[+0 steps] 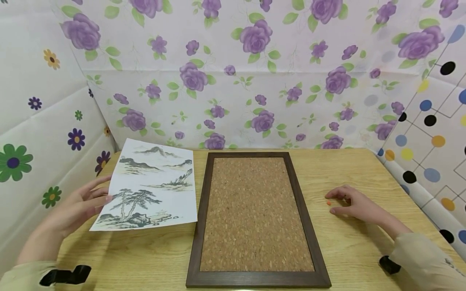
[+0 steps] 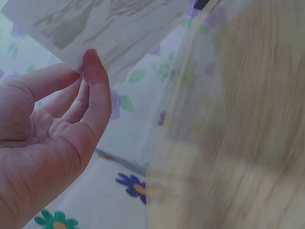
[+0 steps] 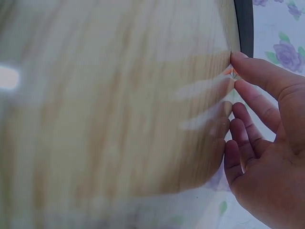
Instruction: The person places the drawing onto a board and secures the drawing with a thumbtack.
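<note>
My left hand pinches the left edge of a sheet of paper printed with an ink landscape of mountains and pine trees. The sheet is held tilted above the table, its lower right corner overlapping the frame of a cork board. In the left wrist view, thumb and fingers meet at the paper's edge. On the right, my right hand is low at the table, thumb and index finger parted around a small orange pin-like piece. The orange piece shows between those two fingertips in the right wrist view.
The cork board has a dark brown frame and lies flat on the wooden table. A purple-flowered sheet stands behind the table. Patterned side walls rise at left and right.
</note>
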### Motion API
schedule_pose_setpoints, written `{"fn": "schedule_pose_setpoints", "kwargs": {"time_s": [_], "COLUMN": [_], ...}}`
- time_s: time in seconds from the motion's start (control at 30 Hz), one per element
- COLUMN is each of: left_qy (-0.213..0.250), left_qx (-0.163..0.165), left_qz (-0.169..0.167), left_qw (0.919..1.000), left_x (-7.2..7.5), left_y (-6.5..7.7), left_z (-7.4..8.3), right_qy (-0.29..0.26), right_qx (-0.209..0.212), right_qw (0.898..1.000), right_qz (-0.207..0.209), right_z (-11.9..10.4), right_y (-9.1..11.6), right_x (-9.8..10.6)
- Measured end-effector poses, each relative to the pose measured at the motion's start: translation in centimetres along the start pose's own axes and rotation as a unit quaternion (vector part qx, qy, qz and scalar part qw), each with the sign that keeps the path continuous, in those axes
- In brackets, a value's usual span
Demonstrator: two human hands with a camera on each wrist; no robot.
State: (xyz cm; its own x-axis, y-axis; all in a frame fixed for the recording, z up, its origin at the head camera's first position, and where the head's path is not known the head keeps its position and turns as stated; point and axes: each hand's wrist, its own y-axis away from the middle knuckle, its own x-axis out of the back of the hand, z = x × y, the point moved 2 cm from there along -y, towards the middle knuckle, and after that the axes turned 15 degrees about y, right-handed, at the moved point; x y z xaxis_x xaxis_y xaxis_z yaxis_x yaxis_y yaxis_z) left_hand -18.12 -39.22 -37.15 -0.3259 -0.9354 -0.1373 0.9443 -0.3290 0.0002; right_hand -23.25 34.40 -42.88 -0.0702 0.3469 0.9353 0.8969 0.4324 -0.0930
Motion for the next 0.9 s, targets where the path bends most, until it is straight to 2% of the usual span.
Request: {"fn": "schedule_pose_setpoints", "kwargs": {"time_s": [0.3, 0.67, 0.9], "left_qy": [-0.005, 0.068, 0.067], "left_qx": [-0.003, -0.004, 0.006], "left_qz": [0.013, 0.022, 0.039], "left_qw": [0.9999, 0.9974, 0.9970], "left_x": [-3.4, -7.7, -10.0], "left_y": [-1.8, -3.9, -4.9], "left_z": [0.1, -0.8, -1.6], "right_qy": [-0.009, -0.012, -0.008], "right_qx": [0.005, -0.002, -0.011], "right_qw": [1.000, 1.000, 1.000], "right_qz": [-0.006, -0.009, -0.008], "right_z": [0.2, 0.3, 0.5], "right_y": [0.0, 0.0, -0.2], "right_x": [0.0, -0.1, -0.3]}}
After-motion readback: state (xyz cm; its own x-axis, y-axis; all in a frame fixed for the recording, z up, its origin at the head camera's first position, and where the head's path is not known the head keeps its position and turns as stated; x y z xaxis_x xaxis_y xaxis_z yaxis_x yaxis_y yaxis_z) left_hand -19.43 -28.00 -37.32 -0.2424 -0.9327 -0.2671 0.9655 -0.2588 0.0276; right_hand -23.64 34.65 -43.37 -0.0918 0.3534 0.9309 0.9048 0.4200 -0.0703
